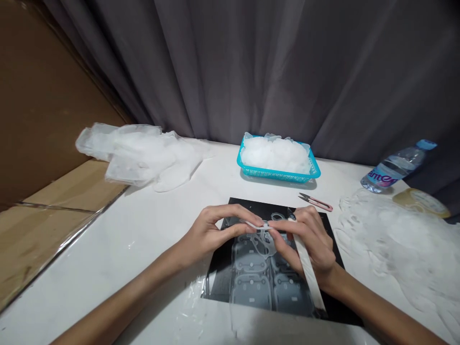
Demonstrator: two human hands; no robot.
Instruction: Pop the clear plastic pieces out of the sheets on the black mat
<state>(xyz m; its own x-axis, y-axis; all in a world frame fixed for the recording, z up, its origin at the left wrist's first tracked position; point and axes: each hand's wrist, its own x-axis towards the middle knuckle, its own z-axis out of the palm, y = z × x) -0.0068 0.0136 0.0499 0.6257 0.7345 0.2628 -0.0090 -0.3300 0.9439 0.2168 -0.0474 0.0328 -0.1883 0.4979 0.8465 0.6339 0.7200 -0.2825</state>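
Head view, far left: brown cardboard [46,105], upright and flat, beside a white surface [108,258]. Next, on that surface, one spread pile of translucent white material [143,153]. Next, the left hand [212,227], which I have at thumb and forefinger, pinched narrow on one end of a small translucent piece [265,226]. The piece is raised between both hands, above a black mat [220,268] that bears clear moulded panels [251,290] and thin clear loops [264,247]. Behind: one blue basket [278,176], heaped with white pieces [275,155], before a grey curtain [230,62]. Right hand [312,235]: fingertips closed on the piece's other end; also holding one white-handled tool [308,268], dark tip upward. Beyond it, pink-handled snips [318,202]. Far right: one labelled bottle [393,167], tilted in view; one yellowish disc-like item [422,201], partly covered; one translucent heap [409,244].
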